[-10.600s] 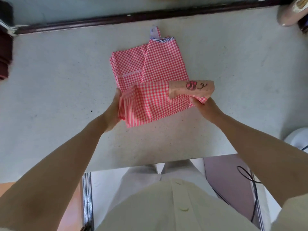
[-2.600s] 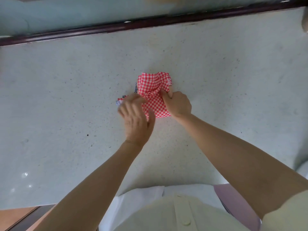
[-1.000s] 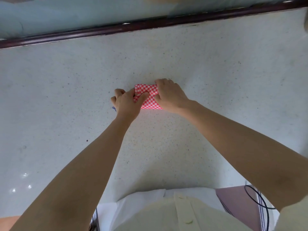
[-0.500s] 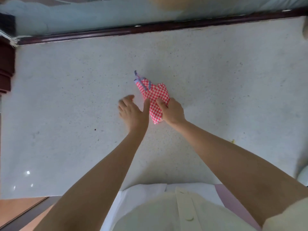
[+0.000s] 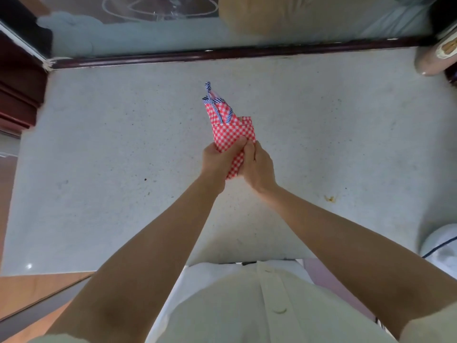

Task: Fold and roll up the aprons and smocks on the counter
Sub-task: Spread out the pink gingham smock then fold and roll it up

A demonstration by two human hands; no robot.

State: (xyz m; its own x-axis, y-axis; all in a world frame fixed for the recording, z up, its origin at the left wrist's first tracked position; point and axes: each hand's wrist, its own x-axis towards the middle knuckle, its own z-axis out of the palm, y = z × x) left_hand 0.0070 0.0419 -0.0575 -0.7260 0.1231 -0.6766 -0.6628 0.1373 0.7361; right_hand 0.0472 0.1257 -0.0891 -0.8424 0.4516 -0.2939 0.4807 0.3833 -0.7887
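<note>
Both hands grip the near end of the red checked apron bundle [image 5: 232,134] over the middle of the pale speckled surface [image 5: 111,157]. The left hand [image 5: 217,160] and right hand [image 5: 257,167] have fingers curled round the cloth, thumbs pinching it. Its far end, with blue striped ties [image 5: 214,105], points away.

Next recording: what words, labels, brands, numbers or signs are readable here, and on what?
None readable.
Red-and-white checked fabric bundle with blue-striped trim, gripped by the left hand and right hand: pattern only, no lettering.
Etched glass panel: curved lines, no letters.
Pale rounded container at the far right: cream patch too blurred to read.
</note>
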